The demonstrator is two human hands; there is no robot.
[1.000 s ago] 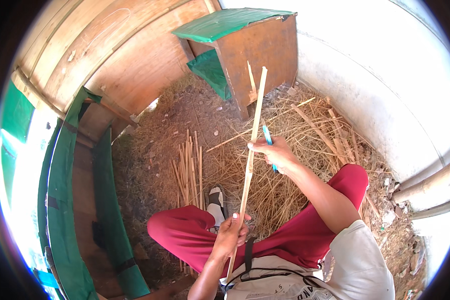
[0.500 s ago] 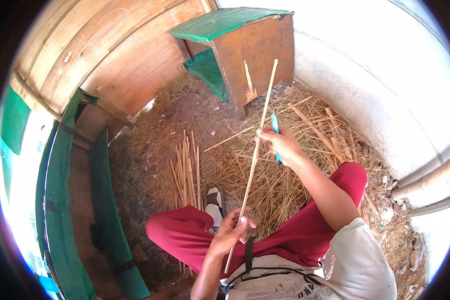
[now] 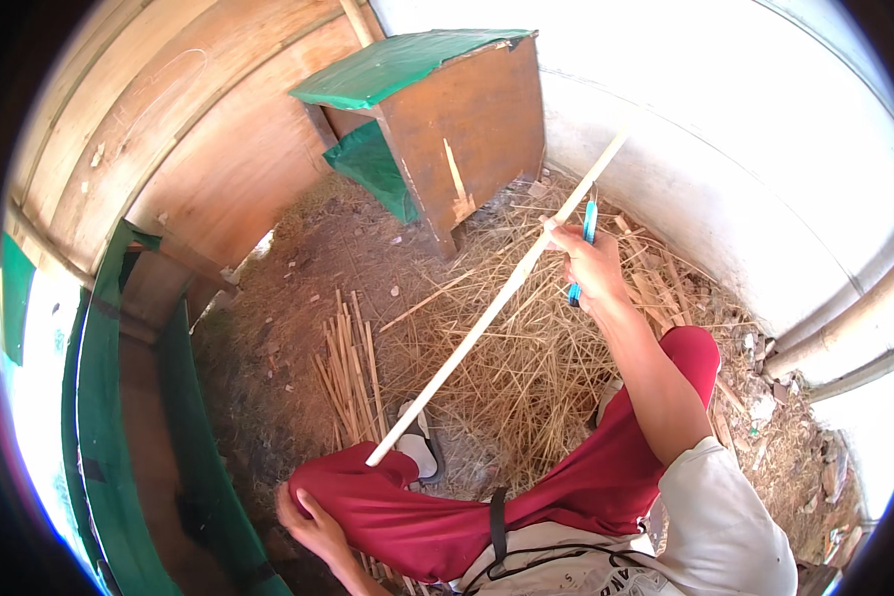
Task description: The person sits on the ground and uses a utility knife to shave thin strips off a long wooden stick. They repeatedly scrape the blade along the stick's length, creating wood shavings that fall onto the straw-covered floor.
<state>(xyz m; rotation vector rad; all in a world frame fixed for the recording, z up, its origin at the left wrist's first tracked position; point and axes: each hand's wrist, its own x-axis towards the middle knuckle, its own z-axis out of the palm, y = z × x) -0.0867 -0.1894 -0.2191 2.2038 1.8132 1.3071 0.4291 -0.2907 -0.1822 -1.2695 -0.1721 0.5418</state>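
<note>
My right hand (image 3: 588, 260) is closed around a long pale bamboo strip (image 3: 487, 320), gripping it at its upper half. The same hand also holds a knife with a blue handle (image 3: 589, 223), its thin blade pointing up. The strip slants from upper right down to my left knee, where its lower end lies by the red trouser leg (image 3: 358, 477). Off the strip, my left hand (image 3: 315, 524) is at the outer side of that knee, thumb and fingers apart, holding nothing I can see. Beyond the knee lies a bundle of split bamboo strips (image 3: 350, 368) on the dirt floor.
A heap of straw-like shavings (image 3: 507, 368) spreads in front of my legs. Behind it stands a brown wooden box (image 3: 467, 129) with a green cover. A green-covered wooden trough (image 3: 184, 397) runs along the left. A white wall (image 3: 725, 169) rises on the right.
My left hand has let go of the strip and moved left and down to the knee. The strip now leans further right at its top, with my right hand slightly higher and further right.
</note>
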